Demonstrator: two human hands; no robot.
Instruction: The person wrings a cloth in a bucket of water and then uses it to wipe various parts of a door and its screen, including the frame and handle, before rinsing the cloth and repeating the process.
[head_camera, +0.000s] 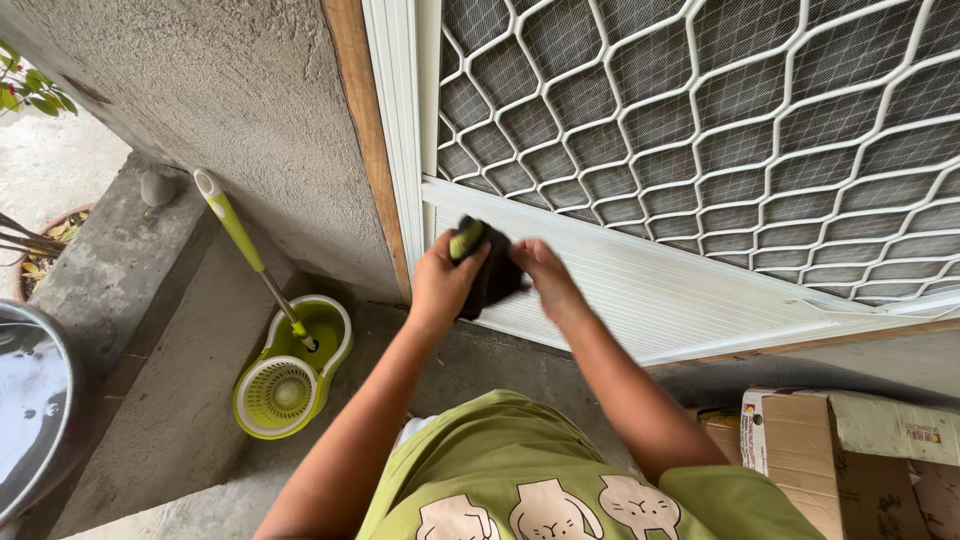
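Both hands meet at the lower door panel (640, 290): left hand (443, 283) grips a green-handled tool (465, 240), right hand (545, 272) pinches the dark cloth (495, 275) between them. Wiping looks barely started; mop bucket (290, 365) sits far left.

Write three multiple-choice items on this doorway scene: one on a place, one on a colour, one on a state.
1. Where does the mop bucket stand?
A. On the concrete floor left of the door
B. On the cardboard box
C. Inside the doorway

2. What colour is the cloth?
A. White
B. Dark
C. Red

3. What does the left hand hold?
A. Nothing
B. The mop handle
C. A small green-and-black object

Answers: 1 A, it sits by the grey wall with the mop handle leaning in it. 2 B, it shows nearly black against the white door. 3 C, fingers wrap it while the right hand touches the cloth.
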